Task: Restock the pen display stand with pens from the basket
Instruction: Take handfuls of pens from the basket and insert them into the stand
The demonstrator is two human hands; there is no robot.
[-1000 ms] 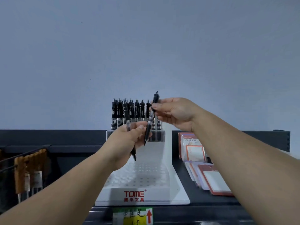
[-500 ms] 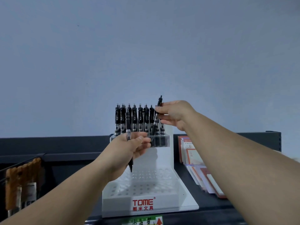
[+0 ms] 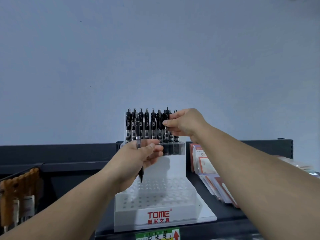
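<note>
Thumb and fingers of right hand (image 3: 186,123) pinch a black retractable pen (image 3: 166,112), upright, at the right end of the back row of pens (image 3: 147,125); tip seems seated in its hole, hidden by neighbours. Left hand (image 3: 138,158) grips a second pen (image 3: 137,125), tip down, over the empty front holes of the white TOME pen display stand (image 3: 161,217). Stand sits on a dark shelf (image 3: 69,153), packaged cards (image 3: 206,163) just beside.

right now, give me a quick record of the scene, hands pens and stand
display stand: white, front holes bare
back row: black pens standing upright
left hand: grips left pen, tip down, in front of the display stand
right hand: pinches right pen, upright, at the right end of the back row
beside stand: cards on the right
</note>
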